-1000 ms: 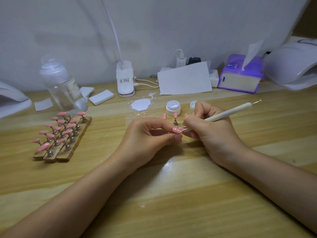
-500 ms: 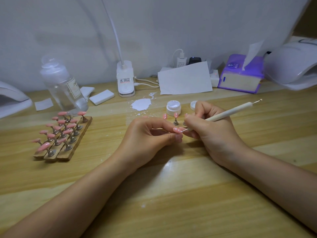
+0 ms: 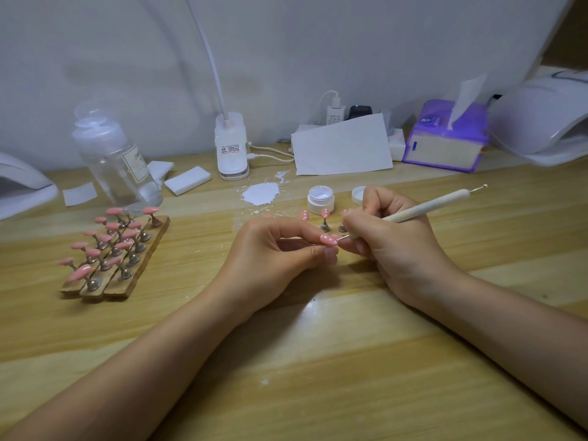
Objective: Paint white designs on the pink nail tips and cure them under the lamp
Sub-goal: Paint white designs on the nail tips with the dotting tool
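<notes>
My left hand [image 3: 273,256] pinches a pink nail tip [image 3: 328,240] with white dots on it, held just above the table. My right hand [image 3: 391,246] grips a white dotting pen [image 3: 426,208], and its metal point touches the right end of that tip. Behind the hands stand pink dotted tips on small metal stands [image 3: 325,218]. An open white gel jar [image 3: 320,199] sits behind them, its lid [image 3: 359,195] to the right. Wooden strips with several plain pink tips [image 3: 109,249] lie at the left. A white curing lamp [image 3: 541,119] is at the far right.
A clear bottle [image 3: 117,163], white pads [image 3: 187,180], a desk lamp base [image 3: 232,148], a white paint smear [image 3: 261,193], a paper sheet [image 3: 342,148] and a purple tissue pack [image 3: 445,138] line the back. Another white lamp [image 3: 19,186] sits at the left edge.
Both hands stay almost still. The pen's point has shifted only slightly along the held nail tip.
</notes>
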Demonstrator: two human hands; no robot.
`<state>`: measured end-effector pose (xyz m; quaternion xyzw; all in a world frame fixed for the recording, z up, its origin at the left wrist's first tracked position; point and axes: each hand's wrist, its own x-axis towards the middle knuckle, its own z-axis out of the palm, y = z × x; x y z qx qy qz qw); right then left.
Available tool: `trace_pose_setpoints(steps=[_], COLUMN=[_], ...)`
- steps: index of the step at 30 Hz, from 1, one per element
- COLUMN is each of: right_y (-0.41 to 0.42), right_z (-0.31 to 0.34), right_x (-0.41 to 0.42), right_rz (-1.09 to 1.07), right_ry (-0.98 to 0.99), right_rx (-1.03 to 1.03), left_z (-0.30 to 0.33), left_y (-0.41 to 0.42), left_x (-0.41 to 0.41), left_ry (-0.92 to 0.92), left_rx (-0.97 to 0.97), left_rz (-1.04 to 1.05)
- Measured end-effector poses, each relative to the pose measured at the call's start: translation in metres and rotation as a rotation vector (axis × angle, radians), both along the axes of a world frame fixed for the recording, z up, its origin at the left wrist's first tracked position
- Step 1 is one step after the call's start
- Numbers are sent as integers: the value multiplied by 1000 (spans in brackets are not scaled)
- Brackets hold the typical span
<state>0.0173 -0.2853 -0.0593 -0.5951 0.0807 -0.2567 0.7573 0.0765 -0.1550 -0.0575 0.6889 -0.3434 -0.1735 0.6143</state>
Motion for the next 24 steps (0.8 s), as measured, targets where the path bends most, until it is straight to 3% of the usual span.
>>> trace_pose_setpoints(steps=[7, 24], right_y=[-3, -2], right_z=[2, -3], right_x=[-1, -3], right_rz=[4, 74], right_ry=[-16, -74], right_rx=[133, -72], left_z=[1, -1], left_y=[1, 1], left_x=[1, 1], left_ry=[-44, -16], left_rx=[33, 14], left_rz=[19, -16])
